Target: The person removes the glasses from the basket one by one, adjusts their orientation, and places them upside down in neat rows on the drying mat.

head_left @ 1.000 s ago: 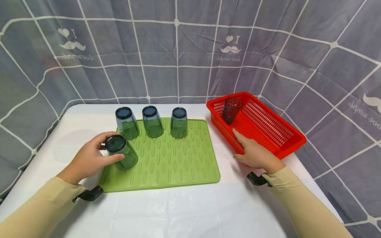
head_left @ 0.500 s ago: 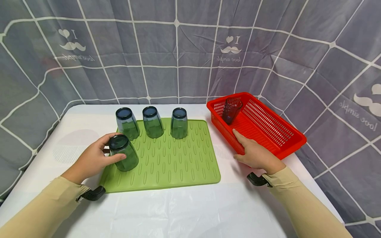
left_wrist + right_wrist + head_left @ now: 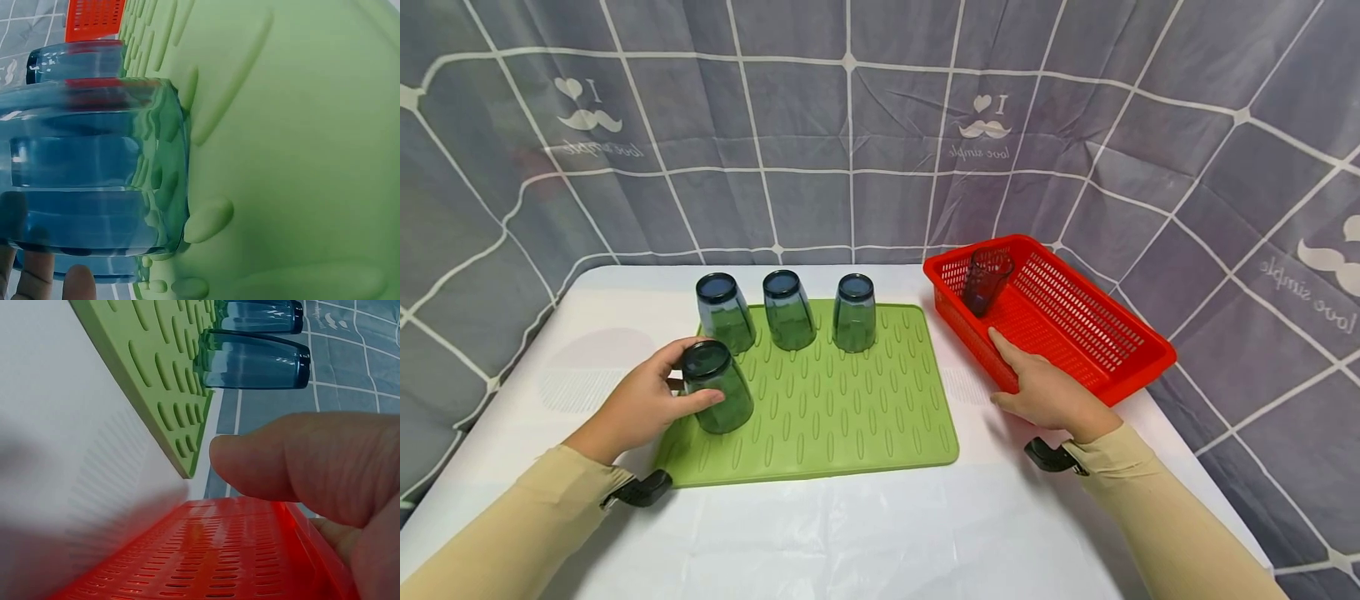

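My left hand [image 3: 643,402] holds a blue-tinted drinking glass [image 3: 726,404], thumb on the near side, fingers behind. The glass stands upside down at the left of the green ridged mat [image 3: 850,417]. In the left wrist view, the wide end of the glass [image 3: 87,169] meets the mat, and fingertips [image 3: 80,284] show beside it. Three more upturned glasses line the mat's back edge: left [image 3: 727,321], middle [image 3: 790,317] and right [image 3: 854,321]. My right hand [image 3: 1048,392] grips the near side of a red plastic basket [image 3: 1075,308]; its thumb [image 3: 256,465] lies outside the wall.
Inside the basket, at its far left end, one glass [image 3: 985,283] leans tilted. A white cloth covers the table [image 3: 820,533]. Grey curtain [image 3: 887,125] with white lines hangs behind and along both sides.
My left hand has shifted the glass slightly to the right over the mat. The right hand keeps its hold on the basket, and the other glasses stay where they were.
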`<act>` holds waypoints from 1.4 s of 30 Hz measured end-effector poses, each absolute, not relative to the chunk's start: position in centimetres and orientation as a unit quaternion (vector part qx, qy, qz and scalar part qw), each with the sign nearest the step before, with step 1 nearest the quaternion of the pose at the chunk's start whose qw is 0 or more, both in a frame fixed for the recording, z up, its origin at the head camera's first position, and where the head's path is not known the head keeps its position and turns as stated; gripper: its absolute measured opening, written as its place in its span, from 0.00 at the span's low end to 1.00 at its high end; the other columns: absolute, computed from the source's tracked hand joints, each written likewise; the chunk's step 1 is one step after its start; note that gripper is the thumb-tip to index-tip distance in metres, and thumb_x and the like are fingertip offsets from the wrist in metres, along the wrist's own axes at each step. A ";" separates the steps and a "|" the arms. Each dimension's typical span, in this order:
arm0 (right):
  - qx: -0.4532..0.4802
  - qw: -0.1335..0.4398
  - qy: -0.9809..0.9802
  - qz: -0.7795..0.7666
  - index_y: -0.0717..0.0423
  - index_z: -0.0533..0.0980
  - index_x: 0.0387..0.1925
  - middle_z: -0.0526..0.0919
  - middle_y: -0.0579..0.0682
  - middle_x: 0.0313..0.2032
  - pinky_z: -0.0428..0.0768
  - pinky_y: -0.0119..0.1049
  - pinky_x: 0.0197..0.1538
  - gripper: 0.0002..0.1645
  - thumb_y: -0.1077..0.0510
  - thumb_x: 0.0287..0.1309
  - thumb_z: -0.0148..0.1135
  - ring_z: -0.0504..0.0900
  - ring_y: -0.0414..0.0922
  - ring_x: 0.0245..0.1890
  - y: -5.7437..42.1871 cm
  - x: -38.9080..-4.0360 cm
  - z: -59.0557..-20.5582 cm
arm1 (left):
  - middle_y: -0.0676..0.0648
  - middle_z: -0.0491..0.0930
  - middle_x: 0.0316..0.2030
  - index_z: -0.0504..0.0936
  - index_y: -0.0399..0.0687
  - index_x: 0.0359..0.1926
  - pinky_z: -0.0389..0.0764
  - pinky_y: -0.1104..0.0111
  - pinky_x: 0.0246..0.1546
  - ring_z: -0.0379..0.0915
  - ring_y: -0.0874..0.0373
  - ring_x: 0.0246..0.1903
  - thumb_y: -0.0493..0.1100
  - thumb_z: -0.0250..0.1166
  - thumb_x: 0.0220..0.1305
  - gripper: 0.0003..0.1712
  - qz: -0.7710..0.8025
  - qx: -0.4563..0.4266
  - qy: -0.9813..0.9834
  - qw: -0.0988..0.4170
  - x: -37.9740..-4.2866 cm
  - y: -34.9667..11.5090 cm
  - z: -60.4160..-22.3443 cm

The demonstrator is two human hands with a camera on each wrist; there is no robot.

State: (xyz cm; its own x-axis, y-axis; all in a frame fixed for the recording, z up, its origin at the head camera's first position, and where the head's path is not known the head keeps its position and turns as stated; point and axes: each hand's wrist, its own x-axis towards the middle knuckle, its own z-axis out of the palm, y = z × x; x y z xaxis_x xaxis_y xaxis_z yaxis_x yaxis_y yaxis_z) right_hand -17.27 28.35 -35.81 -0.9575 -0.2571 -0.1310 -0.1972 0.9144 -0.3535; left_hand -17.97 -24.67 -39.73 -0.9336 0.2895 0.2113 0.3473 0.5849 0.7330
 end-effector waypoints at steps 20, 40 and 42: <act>-0.117 0.085 0.975 -0.169 0.52 0.44 0.86 0.70 0.69 0.73 0.74 0.64 0.70 0.62 0.53 0.63 0.72 0.76 0.65 0.67 28.4 -17.3 -36.1 | 0.40 0.80 0.58 0.68 0.48 0.75 0.81 0.71 0.36 0.77 0.70 0.41 0.45 0.76 0.66 0.41 -0.427 -0.168 -0.888 0.004 -18.0 -24.6 -39.6; -0.122 0.082 0.975 -0.167 0.54 0.45 0.86 0.72 0.69 0.71 0.75 0.63 0.68 0.62 0.53 0.62 0.73 0.78 0.64 0.64 28.3 -17.3 -36.1 | 0.40 0.80 0.59 0.68 0.50 0.77 0.80 0.69 0.37 0.78 0.67 0.42 0.46 0.76 0.66 0.42 -0.421 -0.162 -0.892 -0.006 -17.9 -24.8 -39.6; -0.122 0.082 0.975 -0.166 0.54 0.45 0.86 0.72 0.69 0.71 0.75 0.64 0.69 0.62 0.53 0.63 0.73 0.78 0.64 0.65 28.4 -17.3 -36.1 | 0.40 0.79 0.60 0.67 0.50 0.77 0.80 0.69 0.37 0.77 0.68 0.43 0.46 0.76 0.67 0.42 -0.422 -0.164 -0.892 -0.007 -18.0 -24.8 -39.7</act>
